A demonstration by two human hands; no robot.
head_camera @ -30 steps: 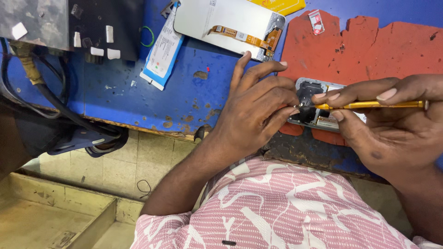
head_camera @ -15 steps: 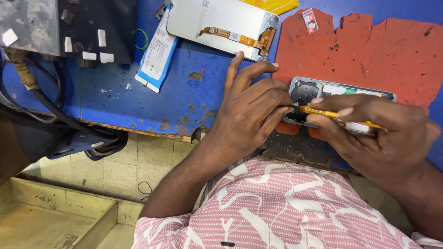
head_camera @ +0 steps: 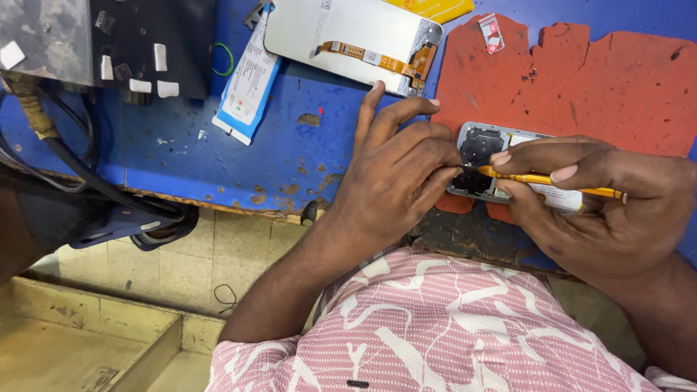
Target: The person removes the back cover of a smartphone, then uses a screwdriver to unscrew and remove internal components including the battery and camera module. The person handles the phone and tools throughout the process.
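An opened phone body (head_camera: pixel 482 149) lies on a worn red mat (head_camera: pixel 595 80) at the near edge of a blue bench. My left hand (head_camera: pixel 396 178) rests on the bench and pinches the phone's left end with thumb and forefinger. My right hand (head_camera: pixel 602 207) holds a thin yellow-handled tool (head_camera: pixel 544 179) like a pen, lying across the phone. Its tip touches the dark camera area next to my left fingertips. My hands hide most of the phone.
A detached phone screen (head_camera: pixel 348 40) with an orange flex cable lies face down at the back. A blue-and-white packet (head_camera: pixel 247 87) sits left of it. A small red card (head_camera: pixel 491 33) lies on the mat. Dark cables (head_camera: pixel 80 181) hang at the left, over a tiled floor.
My right hand has lowered, so the yellow tool now lies flatter across the phone with its tip in the camera area. My left hand has stayed on the phone's left end.
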